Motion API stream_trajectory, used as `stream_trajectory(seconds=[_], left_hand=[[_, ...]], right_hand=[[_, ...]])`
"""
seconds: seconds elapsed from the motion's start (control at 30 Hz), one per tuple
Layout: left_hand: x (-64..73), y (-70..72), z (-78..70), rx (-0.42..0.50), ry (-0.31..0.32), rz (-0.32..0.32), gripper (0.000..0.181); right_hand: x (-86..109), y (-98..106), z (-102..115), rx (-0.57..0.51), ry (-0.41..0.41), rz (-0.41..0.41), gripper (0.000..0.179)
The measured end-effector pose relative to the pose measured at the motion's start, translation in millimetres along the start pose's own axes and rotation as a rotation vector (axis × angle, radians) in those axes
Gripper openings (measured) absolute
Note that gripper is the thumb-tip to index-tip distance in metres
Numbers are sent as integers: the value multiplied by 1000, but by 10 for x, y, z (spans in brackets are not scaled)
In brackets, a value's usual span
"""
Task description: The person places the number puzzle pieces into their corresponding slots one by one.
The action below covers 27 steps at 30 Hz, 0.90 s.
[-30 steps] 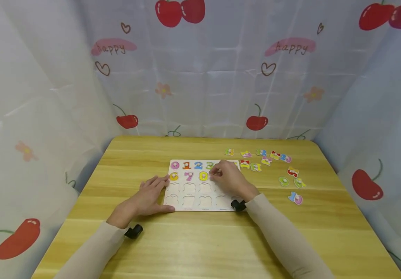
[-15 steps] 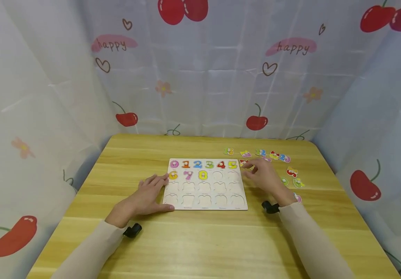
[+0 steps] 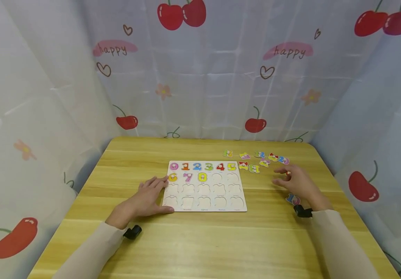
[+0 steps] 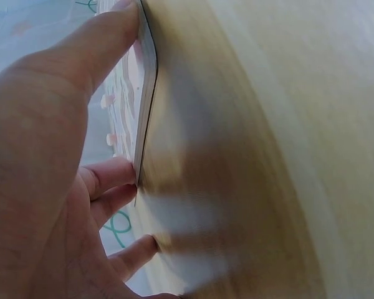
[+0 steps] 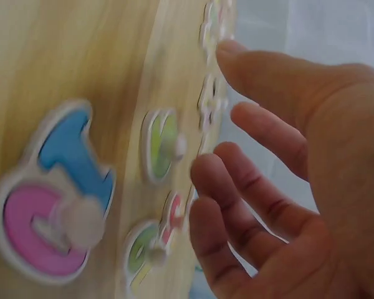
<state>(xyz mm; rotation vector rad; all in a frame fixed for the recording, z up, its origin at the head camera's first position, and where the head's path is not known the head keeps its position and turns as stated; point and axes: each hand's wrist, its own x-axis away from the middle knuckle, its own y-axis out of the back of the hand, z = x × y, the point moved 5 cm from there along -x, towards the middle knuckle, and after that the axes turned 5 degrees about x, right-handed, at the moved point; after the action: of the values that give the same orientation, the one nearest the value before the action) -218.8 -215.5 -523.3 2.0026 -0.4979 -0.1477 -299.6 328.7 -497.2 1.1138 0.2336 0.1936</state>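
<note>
The right hand (image 3: 300, 183) partly hides a red piece (image 3: 288, 173); the board captions (image 3: 204, 209) are too small to read.

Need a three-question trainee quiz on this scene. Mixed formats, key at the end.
1. True or false: the left hand touches the board.
2. Fill in: in the head view, the board's top row runs left to right from the 0 to the __.
3. Pick one. The right hand holds:
a) the board
b) a number
c) nothing

Key: 1. True; 2. 5; 3. c.
</note>
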Motion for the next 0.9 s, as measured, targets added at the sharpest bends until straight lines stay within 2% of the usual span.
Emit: stream_trajectory(seconds=[0.13,0.3,0.67,0.9], left_hand=[[0,-15,23,0,6,4,108],[0,-33,34,3,7,8,108],[-3,-16,3,6,14,7,107],[6,15,-40,6,16,9,107]], right_hand=[[69,7,-71,1,19,43,40],[116,-10,-133,-18,-16,72,27],[111,-27,-204,-13,-58,23,15],[116,-40,-205,3,-46,1,13]])
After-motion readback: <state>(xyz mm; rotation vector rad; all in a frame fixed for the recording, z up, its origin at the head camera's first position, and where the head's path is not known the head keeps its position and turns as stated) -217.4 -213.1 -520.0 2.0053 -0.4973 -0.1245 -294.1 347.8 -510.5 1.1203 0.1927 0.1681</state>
